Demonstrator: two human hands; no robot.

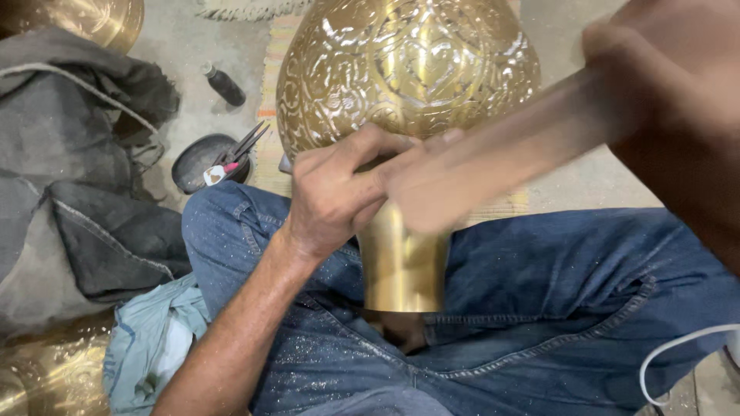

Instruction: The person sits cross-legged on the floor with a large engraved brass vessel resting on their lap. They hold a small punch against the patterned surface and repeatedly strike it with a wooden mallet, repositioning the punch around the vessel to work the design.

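Resting across the lap, on blue denim jeans (539,308) flecked with fine metal dust: a large brass vessel (408,69), bulbous, polished, its belly chased all over with raised floral and scroll relief; below the belly a plain smooth cylindrical neck (402,266), matte gold, pointing toward the body between the thighs. Left of the vessel, heaped dark grey cloth (77,154), coarse and creased, with a pale seam running through it; below that, crumpled light blue fabric (150,339), soft and thin. Far left of the vessel, top and bottom corners, curved pieces of more brass (46,370), shiny and smooth. Just left of the vessel's belly, a shallow round black dish (196,162) holding slim metal pliers (243,146) with a pink-tipped handle; above the dish, a small dark bottle (225,85) lying on the grey concrete floor. Against the vessel where belly meets neck, left hand (339,192), fingers curled tight, gripping something small pressed to the metal, too hidden to name. Right of it, right hand (655,69) blurred, closed around a long brownish wooden-looking tool (493,154), its thick end hard by the left hand's knuckles. Lower right of the vessel, a thin white cord (678,347) looping over the denim.
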